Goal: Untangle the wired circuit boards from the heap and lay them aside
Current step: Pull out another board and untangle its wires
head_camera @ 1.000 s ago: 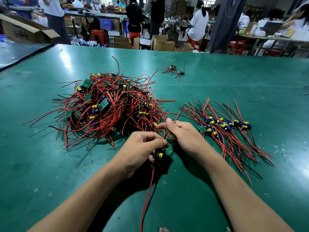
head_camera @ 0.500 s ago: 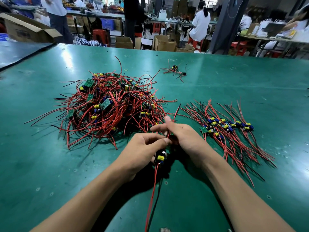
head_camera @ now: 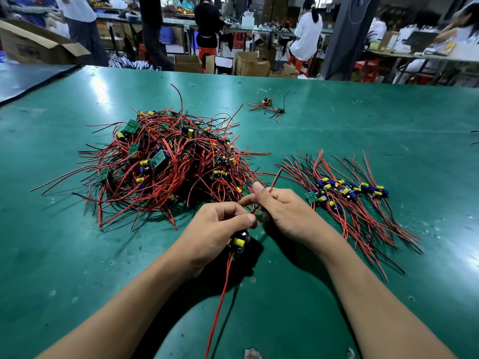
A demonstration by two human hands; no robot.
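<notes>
A tangled heap (head_camera: 168, 164) of small green circuit boards with red and black wires lies on the green table (head_camera: 363, 120), left of centre. To the right, a sorted row of boards (head_camera: 347, 193) lies with wires fanned out. My left hand (head_camera: 215, 229) grips one wired circuit board (head_camera: 239, 243); its yellow capacitor shows below my fingers, and a red and a black wire trail toward me. My right hand (head_camera: 280, 211) pinches that board's upper red wires, whose ends stick up past my thumb.
A small separate bundle of boards and wires (head_camera: 268, 106) lies farther back on the table. Beyond the far edge stand cardboard boxes (head_camera: 250, 63), stools and several people at benches. A darker table (head_camera: 28, 76) adjoins at far left.
Both hands stay in front of the heap with the same board. The wire ends in my right hand have risen slightly and the board in my left hand has turned a little.
</notes>
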